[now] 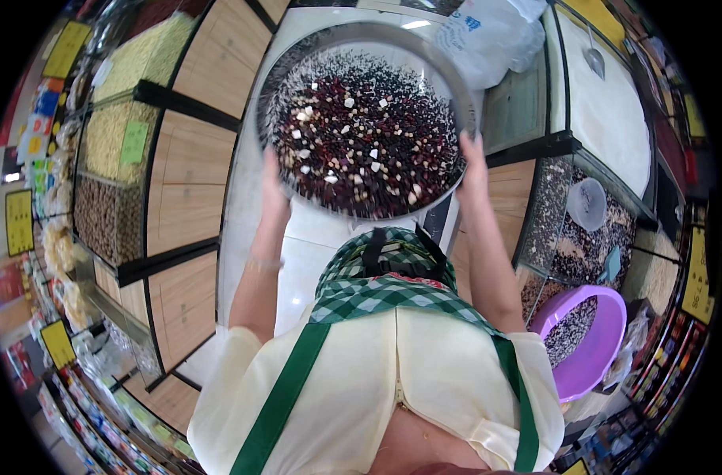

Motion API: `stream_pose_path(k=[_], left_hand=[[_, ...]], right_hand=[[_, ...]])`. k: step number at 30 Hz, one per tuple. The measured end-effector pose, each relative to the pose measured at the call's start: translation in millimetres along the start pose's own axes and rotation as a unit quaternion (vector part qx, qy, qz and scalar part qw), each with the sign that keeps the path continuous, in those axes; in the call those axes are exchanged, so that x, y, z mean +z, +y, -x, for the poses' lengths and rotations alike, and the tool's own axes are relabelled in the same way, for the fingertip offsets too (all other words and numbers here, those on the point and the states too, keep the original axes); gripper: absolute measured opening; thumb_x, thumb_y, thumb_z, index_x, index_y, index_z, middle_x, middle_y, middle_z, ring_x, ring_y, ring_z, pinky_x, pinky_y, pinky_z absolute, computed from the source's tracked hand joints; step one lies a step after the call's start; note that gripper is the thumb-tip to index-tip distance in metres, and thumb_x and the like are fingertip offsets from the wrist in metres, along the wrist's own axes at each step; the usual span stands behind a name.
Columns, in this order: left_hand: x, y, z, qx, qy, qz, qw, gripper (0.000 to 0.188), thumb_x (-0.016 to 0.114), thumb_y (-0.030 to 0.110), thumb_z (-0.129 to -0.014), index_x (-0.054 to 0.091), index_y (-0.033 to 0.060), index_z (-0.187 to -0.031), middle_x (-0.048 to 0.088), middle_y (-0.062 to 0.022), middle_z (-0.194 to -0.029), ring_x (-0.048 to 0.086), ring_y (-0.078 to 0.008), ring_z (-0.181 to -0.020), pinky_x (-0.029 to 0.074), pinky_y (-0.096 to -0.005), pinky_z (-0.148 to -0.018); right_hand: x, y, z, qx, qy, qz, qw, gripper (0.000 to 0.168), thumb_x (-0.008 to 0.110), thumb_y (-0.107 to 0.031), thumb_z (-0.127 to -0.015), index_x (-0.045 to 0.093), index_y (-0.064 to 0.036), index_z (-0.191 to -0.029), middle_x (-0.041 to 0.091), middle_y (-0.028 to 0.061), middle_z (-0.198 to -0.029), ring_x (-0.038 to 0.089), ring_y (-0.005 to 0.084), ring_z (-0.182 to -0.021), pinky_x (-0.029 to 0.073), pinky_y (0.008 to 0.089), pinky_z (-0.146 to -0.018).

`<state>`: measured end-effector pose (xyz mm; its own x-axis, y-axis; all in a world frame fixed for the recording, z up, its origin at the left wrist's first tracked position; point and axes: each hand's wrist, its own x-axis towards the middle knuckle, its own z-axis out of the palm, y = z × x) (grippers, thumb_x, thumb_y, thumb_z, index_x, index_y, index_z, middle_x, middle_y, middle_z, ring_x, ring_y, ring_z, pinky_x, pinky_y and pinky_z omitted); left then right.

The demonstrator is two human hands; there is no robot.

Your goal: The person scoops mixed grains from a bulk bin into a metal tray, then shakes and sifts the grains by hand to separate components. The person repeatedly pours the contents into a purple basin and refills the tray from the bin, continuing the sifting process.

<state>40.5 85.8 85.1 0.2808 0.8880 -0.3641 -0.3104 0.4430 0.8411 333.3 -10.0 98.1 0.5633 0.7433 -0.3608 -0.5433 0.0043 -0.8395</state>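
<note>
Between my two hands is a wide round metal pan or sieve (390, 32), held out in front of my body above the tiled floor. My left hand (276, 185) grips its rim at the lower left. On the opposite side my right hand (472, 165) grips the rim. Inside lies a mix of dark grains and beans (367, 136), with white cubes, pale round pieces and dark red bits scattered through it. Small white and black grains spread towards the far wall. The rim and its contents are blurred. A checked green apron (390, 294) sits below the pan.
Glass-sided bins of pale grain (111, 139) and round brown items (108, 219) stand on the left. To the right are a bin of white granular material (604, 107), a mixed-grain bin (598, 255) with a plastic bowl (586, 203), and a purple basin (610, 332). A plastic bag (491, 41) lies at the back.
</note>
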Motion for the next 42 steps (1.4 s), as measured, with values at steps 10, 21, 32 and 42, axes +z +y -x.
stream_pose_path(k=[10,21,32,42], left_hand=[[-42,-17,49,-0.020,0.025,0.113,0.993,0.060,0.031,0.048,-0.092,0.037,0.0004,-0.127,0.048,-0.0110,-0.123,0.048,-0.0218,-0.111,0.035,-0.0345,-0.097],[-54,-36,57,-0.042,0.049,0.068,0.996,0.061,0.031,0.047,-0.092,0.033,0.0006,-0.131,0.043,-0.0109,-0.129,0.044,-0.0207,-0.116,0.033,-0.0337,-0.099],[-53,-81,37,-0.142,0.099,-0.054,0.984,0.061,0.037,0.052,-0.089,0.042,-0.0029,-0.114,0.052,-0.0155,-0.106,0.051,-0.0184,-0.096,0.040,-0.0318,-0.088],[-48,-67,25,-0.090,0.071,0.004,0.993,0.040,0.051,0.021,-0.080,0.034,0.0084,-0.114,0.052,-0.0068,-0.098,0.058,-0.0122,-0.078,0.050,-0.0246,-0.057]], right_hand=[[34,2,51,0.005,-0.029,0.032,0.999,0.049,0.051,-0.021,-0.087,0.033,-0.005,-0.130,0.046,0.0081,-0.124,0.046,0.0192,-0.111,0.036,0.0329,-0.094],[6,38,53,0.003,-0.031,0.030,0.999,0.048,0.053,-0.020,-0.086,0.035,-0.007,-0.128,0.048,0.0098,-0.121,0.049,0.0212,-0.108,0.041,0.0354,-0.090],[-35,41,26,0.026,-0.053,-0.018,0.998,0.049,0.051,-0.018,-0.086,0.032,-0.004,-0.128,0.047,0.0128,-0.121,0.051,0.0228,-0.105,0.044,0.0375,-0.087],[-30,46,3,0.040,-0.068,0.021,0.997,0.048,0.052,-0.021,-0.087,0.034,-0.006,-0.129,0.051,0.0096,-0.118,0.051,0.0198,-0.105,0.043,0.0348,-0.088]])
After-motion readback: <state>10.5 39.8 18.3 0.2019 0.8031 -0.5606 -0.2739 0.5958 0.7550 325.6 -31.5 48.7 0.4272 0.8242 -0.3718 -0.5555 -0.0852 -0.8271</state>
